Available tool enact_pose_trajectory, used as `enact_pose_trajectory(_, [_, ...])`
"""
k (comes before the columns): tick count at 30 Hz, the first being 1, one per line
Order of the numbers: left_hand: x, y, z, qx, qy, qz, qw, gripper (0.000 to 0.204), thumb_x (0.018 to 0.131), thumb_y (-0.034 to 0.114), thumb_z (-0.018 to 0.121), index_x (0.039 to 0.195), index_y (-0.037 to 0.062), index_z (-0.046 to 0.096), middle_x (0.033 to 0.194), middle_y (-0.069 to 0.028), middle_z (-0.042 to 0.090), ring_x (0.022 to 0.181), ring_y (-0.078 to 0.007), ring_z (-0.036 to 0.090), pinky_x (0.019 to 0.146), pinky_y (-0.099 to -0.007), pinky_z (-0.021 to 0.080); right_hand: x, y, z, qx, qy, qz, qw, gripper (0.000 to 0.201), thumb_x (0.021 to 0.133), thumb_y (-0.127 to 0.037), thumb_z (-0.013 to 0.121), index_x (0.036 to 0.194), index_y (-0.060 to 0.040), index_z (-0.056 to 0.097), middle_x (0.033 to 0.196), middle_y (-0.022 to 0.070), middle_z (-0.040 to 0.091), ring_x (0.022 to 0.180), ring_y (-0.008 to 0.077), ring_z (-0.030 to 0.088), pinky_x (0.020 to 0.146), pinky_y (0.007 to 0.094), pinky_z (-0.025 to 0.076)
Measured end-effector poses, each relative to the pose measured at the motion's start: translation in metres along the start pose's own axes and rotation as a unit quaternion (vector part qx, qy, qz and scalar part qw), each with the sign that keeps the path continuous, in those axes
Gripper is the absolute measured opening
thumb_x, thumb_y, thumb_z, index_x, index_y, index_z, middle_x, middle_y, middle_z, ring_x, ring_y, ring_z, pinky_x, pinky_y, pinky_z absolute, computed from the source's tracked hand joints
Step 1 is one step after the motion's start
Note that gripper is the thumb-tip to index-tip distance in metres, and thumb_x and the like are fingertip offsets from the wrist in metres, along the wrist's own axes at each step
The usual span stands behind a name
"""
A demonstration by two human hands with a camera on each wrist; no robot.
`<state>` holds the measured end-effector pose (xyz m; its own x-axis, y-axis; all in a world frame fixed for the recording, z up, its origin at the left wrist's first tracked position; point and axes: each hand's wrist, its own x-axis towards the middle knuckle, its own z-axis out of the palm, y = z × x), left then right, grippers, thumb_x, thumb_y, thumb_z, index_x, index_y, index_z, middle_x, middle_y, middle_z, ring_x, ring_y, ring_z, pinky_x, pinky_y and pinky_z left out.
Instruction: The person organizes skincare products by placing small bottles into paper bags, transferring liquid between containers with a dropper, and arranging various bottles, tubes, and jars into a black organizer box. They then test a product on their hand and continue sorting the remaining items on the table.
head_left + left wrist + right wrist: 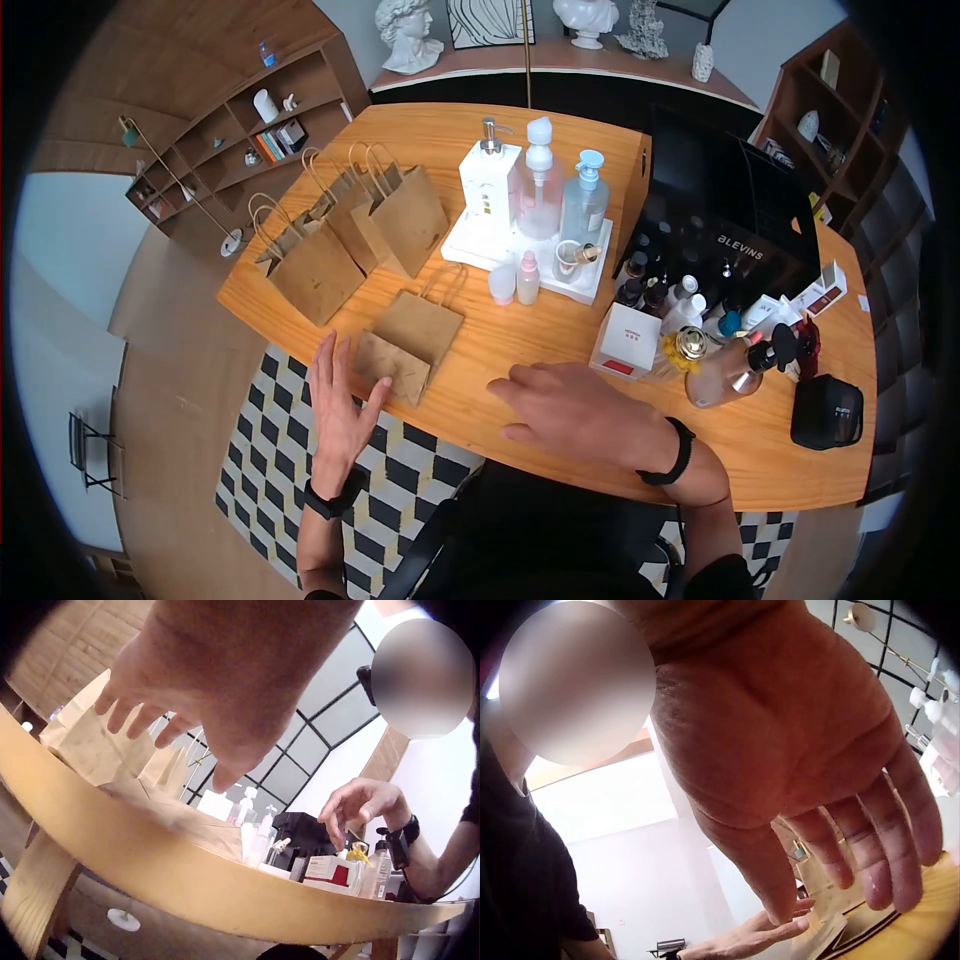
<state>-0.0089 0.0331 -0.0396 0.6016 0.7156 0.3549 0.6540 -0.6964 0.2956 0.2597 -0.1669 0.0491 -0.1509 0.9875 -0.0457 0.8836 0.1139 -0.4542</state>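
Note:
A small brown paper bag [412,335] with twisted handles lies flat near the table's front edge, its bottom part [392,366] folded over. Just left of that fold is my left hand [342,400], fingers straight and spread, thumb tip close to the bag's edge. In the left wrist view the left hand [202,690] hangs over the bag with nothing in its grasp. My right hand [565,410] hovers palm down over the table, to the right of the bag. The right wrist view shows the right hand's loosely extended fingers [885,855] and a bare palm.
Several upright paper bags [318,270] stand at the left. A white tray [575,288] holds pump bottles behind two small bottles. At right are a white box [628,340], bottles, a large black case [720,200] and a black pouch [827,412].

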Motion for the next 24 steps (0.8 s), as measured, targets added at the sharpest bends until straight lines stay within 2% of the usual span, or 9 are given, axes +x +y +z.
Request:
enact_pose_trajectory(4, [0.004,0.005,0.002,-0.031,-0.031,-0.015,0.999,0.079,0.093,0.042,0.079,0.153,0.0003,0.05,0.166,-0.0252,0.038,0.152,-0.0451,0.037,0.126,-0.0541,0.031,-0.002,-0.004,-0.002,0.003,0.017,-0.022,1.0,0.035,0.1,-0.028,0.071,0.116,0.0012,0.061,0.099,0.0181,0.067,0.097,0.0383,0.07,0.081,0.0476,0.056])
enact_pose_trajectory(7, [0.007,0.016,0.008,-0.01,-0.044,0.011,0.999,0.083,0.09,0.043,0.082,0.156,0.0024,0.05,0.168,-0.0255,0.037,0.153,-0.0444,0.038,0.126,-0.0526,0.033,-0.004,-0.005,-0.004,-0.005,0.022,-0.018,1.0,0.035,0.1,-0.028,0.071,0.116,0.0011,0.061,0.098,0.0178,0.066,0.096,0.0381,0.07,0.081,0.0473,0.056])
enact_pose_trajectory(10, [0.011,0.023,0.013,0.023,-0.122,0.038,0.991,0.09,0.086,0.051,0.084,0.157,0.0048,0.052,0.166,-0.0277,0.039,0.152,-0.0459,0.038,0.125,-0.0519,0.033,-0.005,-0.004,-0.002,-0.004,0.033,-0.024,0.999,0.034,0.101,-0.027,0.071,0.115,0.0012,0.06,0.097,0.0177,0.066,0.096,0.0379,0.069,0.081,0.0471,0.056])
enact_pose_trajectory(13, [0.006,0.021,0.015,0.016,-0.13,0.042,0.99,0.088,0.085,0.054,0.084,0.153,0.0057,0.057,0.165,-0.0277,0.04,0.149,-0.0471,0.04,0.124,-0.0537,0.035,-0.006,-0.004,-0.004,0.0,0.029,-0.021,0.999,0.033,0.1,-0.027,0.071,0.115,0.0015,0.06,0.098,0.0179,0.066,0.095,0.0377,0.07,0.081,0.0472,0.055])
enact_pose_trajectory(17, [-0.001,0.02,0.016,0.051,-0.122,0.062,0.989,0.087,0.087,0.052,0.082,0.155,0.0059,0.055,0.164,-0.0277,0.042,0.148,-0.0477,0.041,0.124,-0.054,0.035,-0.003,-0.006,-0.003,-0.005,0.024,-0.019,1.0,0.033,0.1,-0.026,0.071,0.114,0.0016,0.061,0.096,0.0181,0.066,0.095,0.0379,0.07,0.08,0.0474,0.055])
enact_pose_trajectory(19, [-0.004,0.022,0.012,0.056,-0.048,0.079,0.994,0.081,0.091,0.047,0.079,0.154,0.0051,0.054,0.162,-0.0284,0.043,0.147,-0.0486,0.042,0.123,-0.0539,0.036,-0.002,-0.007,-0.003,0.001,0.006,-0.01,1.0,0.033,0.1,-0.026,0.071,0.114,0.0018,0.061,0.095,0.0182,0.066,0.094,0.0381,0.07,0.08,0.0476,0.056])
enact_pose_trajectory(20, [-0.002,0.019,0.011,0.057,-0.046,0.075,0.994,0.081,0.091,0.047,0.079,0.154,0.0051,0.054,0.162,-0.0284,0.043,0.147,-0.0486,0.042,0.123,-0.0539,0.036,-0.002,-0.007,-0.002,0.0,0.005,-0.014,1.0,0.033,0.1,-0.026,0.071,0.114,0.0018,0.061,0.095,0.0182,0.066,0.094,0.0381,0.07,0.08,0.0476,0.056])
enact_pose_trajectory(23, [0.013,-0.003,0.0,0.008,0.033,0.019,0.999,0.068,0.094,0.038,0.078,0.147,0.0032,0.056,0.162,-0.0281,0.043,0.146,-0.0473,0.044,0.122,-0.0528,0.037,-0.003,-0.007,-0.002,0.001,0.024,-0.021,0.999,0.034,0.099,-0.026,0.072,0.116,0.0023,0.062,0.094,0.0184,0.066,0.094,0.0384,0.07,0.08,0.0477,0.056])
enact_pose_trajectory(24, [0.02,-0.013,-0.002,-0.019,0.078,-0.022,0.997,0.06,0.094,0.034,0.078,0.141,0.0028,0.058,0.161,-0.0276,0.044,0.145,-0.0464,0.046,0.121,-0.0512,0.038,-0.003,-0.008,-0.003,-0.001,0.02,-0.018,1.0,0.036,0.099,-0.026,0.072,0.118,0.0028,0.062,0.095,0.0186,0.067,0.094,0.0385,0.07,0.08,0.0477,0.056])
